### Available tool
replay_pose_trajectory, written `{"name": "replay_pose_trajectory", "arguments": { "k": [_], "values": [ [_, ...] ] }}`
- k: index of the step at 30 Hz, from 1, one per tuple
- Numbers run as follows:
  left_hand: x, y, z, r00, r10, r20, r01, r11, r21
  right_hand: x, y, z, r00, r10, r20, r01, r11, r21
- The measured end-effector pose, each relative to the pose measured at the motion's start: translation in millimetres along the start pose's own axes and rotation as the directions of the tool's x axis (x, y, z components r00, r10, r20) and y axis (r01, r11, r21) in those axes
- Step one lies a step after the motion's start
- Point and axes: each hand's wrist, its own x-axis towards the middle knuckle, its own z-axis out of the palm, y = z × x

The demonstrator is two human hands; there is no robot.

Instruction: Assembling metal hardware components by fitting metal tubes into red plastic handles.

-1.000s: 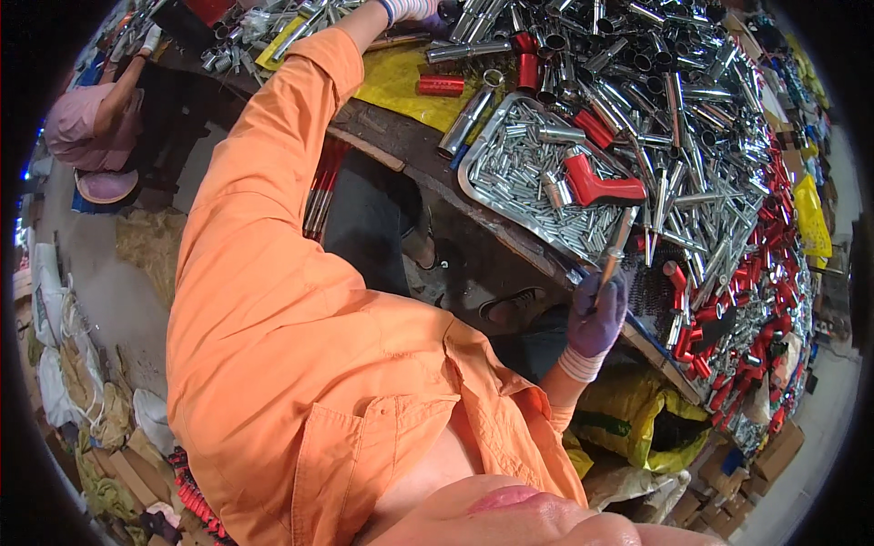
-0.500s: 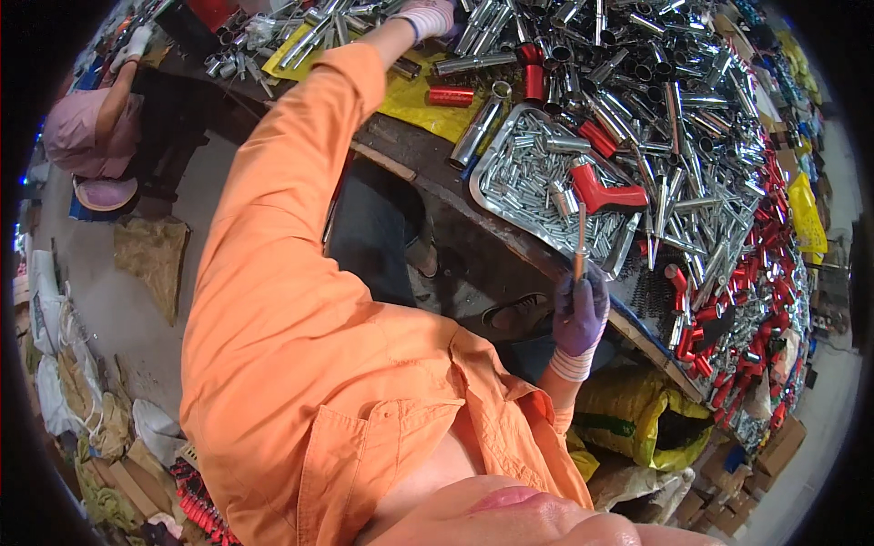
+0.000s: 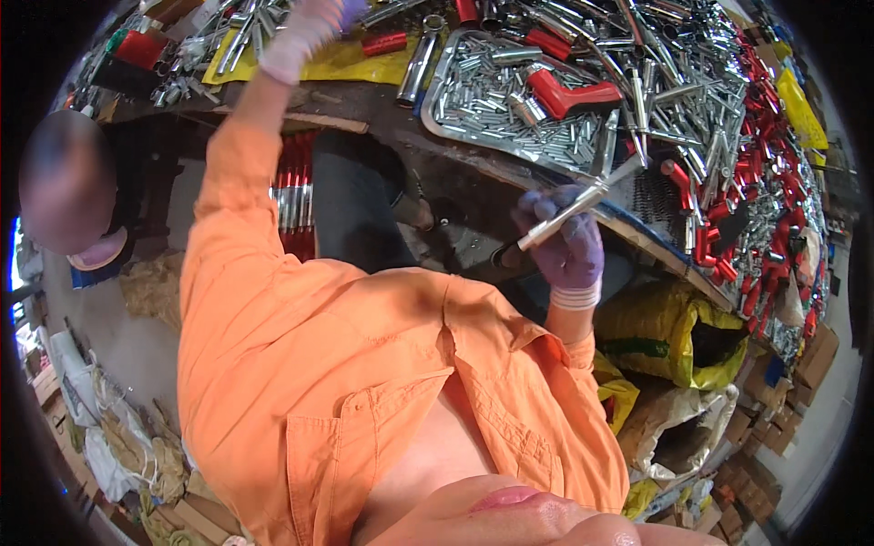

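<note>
My right hand (image 3: 569, 250), in a purple glove with a white striped cuff, is closed around a slim silver metal tube (image 3: 546, 227) in front of the table edge. The tube slants up to the right, and its thinner far end reaches toward the loose metal parts. My left hand (image 3: 309, 35), gloved in purple and white, is stretched out over the yellow sheet (image 3: 360, 89) at the far left of the table. Motion smears its fingers, so its hold is hidden. A red tube (image 3: 384, 44) and a larger chrome tube (image 3: 421, 62) lie to its right.
A metal tray (image 3: 437, 109) of small silver pins holds a red angled piece (image 3: 569, 94). Chrome and red parts are heaped to its right. Yellow sacks (image 3: 669, 332) stand below the table on the right. Another person (image 3: 68, 182) is at the far left.
My left hand has drawn back leftward and is blurred. My right hand has turned; the slim piece in it, upright before, now shows as a slanting silver tube. The whole view has shifted.
</note>
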Motion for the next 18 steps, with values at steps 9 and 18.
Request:
{"name": "replay_pose_trajectory", "arguments": {
  "k": [9, 18],
  "values": [
    [-179.4, 24.2, 147.9, 0.914, 0.314, 0.257, -0.326, 0.945, 0.005, 42.6, 25.5, 57.0, 0.830, -0.556, -0.042, 0.360, 0.592, -0.722],
    [-231.8, 22.2, 159.3, 0.788, -0.137, 0.600, 0.354, 0.898, -0.260, -0.4, -2.6, 40.0, 0.927, -0.367, -0.070, 0.296, 0.835, -0.464]
  ]
}}
